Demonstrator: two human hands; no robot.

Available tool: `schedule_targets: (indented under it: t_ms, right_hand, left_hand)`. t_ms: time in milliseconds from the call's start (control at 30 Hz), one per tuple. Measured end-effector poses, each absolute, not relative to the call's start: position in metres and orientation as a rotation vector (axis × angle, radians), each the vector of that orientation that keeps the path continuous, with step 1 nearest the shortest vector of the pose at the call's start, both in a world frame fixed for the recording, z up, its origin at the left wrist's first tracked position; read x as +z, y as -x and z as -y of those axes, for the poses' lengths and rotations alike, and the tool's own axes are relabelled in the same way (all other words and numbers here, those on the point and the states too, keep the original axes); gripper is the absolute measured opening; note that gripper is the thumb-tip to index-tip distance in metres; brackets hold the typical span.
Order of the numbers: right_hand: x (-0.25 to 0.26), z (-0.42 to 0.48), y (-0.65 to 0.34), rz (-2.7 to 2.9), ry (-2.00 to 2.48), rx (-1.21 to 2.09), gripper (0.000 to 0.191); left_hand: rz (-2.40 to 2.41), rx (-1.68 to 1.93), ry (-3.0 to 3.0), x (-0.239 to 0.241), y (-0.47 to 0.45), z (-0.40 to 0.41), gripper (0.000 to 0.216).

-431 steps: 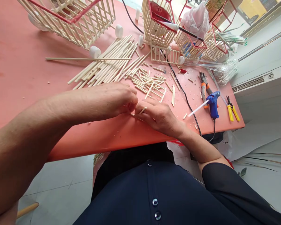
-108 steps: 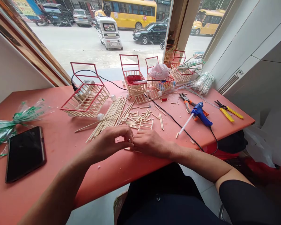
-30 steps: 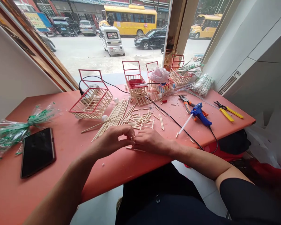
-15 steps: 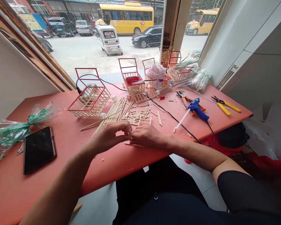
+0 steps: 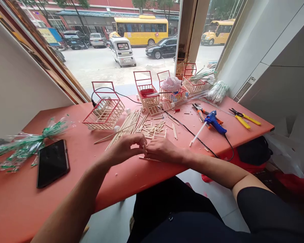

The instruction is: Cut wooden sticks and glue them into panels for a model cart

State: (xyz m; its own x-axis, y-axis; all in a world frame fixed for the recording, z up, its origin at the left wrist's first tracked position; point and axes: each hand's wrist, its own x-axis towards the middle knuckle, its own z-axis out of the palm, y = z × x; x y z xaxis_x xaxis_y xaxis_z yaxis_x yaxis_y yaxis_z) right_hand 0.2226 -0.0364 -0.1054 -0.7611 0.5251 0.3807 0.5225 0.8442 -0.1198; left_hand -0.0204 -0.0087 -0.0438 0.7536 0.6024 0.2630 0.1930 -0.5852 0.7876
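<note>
My left hand (image 5: 128,146) and my right hand (image 5: 166,150) meet near the table's front edge, fingertips touching. The left thumb and fingers pinch a short wooden stick (image 5: 144,147), of which only a pale end shows. My right hand's fingers are closed against the same spot; what they hold is hidden. Partly beneath the right hand a thin wooden stick (image 5: 148,158) lies on the table. Just beyond my hands are a heap of short cut sticks (image 5: 152,128), a small ladder-like stick frame (image 5: 160,133) and a bundle of longer sticks (image 5: 126,125).
Several miniature stick carts, one being a red-rimmed cart (image 5: 105,116), stand along the back of the pink table (image 5: 121,179). To the right lie a blue glue gun (image 5: 214,122), orange-handled pliers (image 5: 200,111) and yellow-handled cutters (image 5: 244,119). A phone (image 5: 53,163) lies left.
The whole view has shifted, so the table sits slightly lower and farther right. My hands stay together in the same closed pose at the table's front.
</note>
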Motion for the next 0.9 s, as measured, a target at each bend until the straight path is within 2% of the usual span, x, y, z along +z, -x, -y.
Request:
schedule_targets:
  t_ms: [200, 467, 900]
  right_hand:
    - [-0.111, 0.039, -0.223, 2.594, 0.722, -0.021, 0.027]
    - [-0.121, 0.043, -0.217, 2.358, 0.591, -0.245, 0.036]
    - [-0.11, 0.048, -0.216, 2.283, 0.515, -0.201, 0.037]
  left_hand:
    - [-0.552, 0.733, -2.177, -0.045, 0.02, 0.012, 0.014]
    - [-0.57, 0.828, -2.202, -0.041, 0.016, 0.023, 0.021]
    - [-0.607, 0.853, -2.263, -0.042, 0.015, 0.032, 0.023]
